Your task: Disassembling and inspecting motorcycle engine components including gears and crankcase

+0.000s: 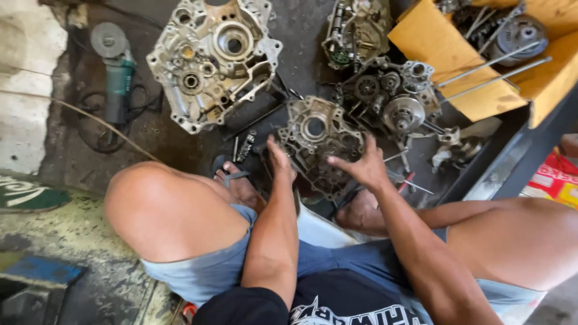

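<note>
I squat over a dirty grey engine case half (316, 141) lying on the dark floor between my feet. My left hand (280, 159) rests against its left edge, fingers closed along the rim. My right hand (363, 165) sits on its right edge with fingers spread over the metal. Whether either hand truly grips the case is unclear.
A bigger, cleaner crankcase half (214, 60) lies at the upper left. An angle grinder (115, 69) with its cable lies further left. Geared engine assemblies (391, 99) sit to the right, beside an open cardboard box (457, 66) holding long rods and parts. Loose bolts lie around.
</note>
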